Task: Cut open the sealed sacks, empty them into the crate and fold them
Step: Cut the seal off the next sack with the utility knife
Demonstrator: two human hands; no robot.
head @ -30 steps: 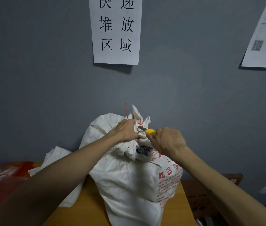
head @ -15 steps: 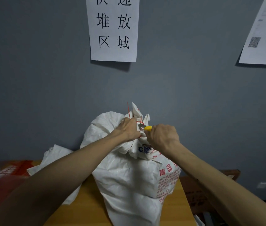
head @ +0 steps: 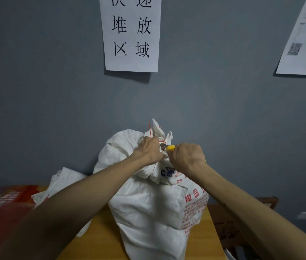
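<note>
A full white woven sack with red print stands upright on a wooden table. Its neck is bunched and tied with a thin red tie. My left hand grips the bunched neck just below the tie. My right hand holds a yellow-handled knife, its blade tip at the red tie beside my left hand. The blade itself is mostly hidden between my hands.
A second white sack lies slumped behind and to the left. A red and orange thing sits at the table's left end. A brown cardboard box stands low on the right. Paper notices hang on the grey wall.
My right hand and the knife have edged left toward the tie, closing the gap to my left hand. The view has shifted slightly; the sack stays put.
</note>
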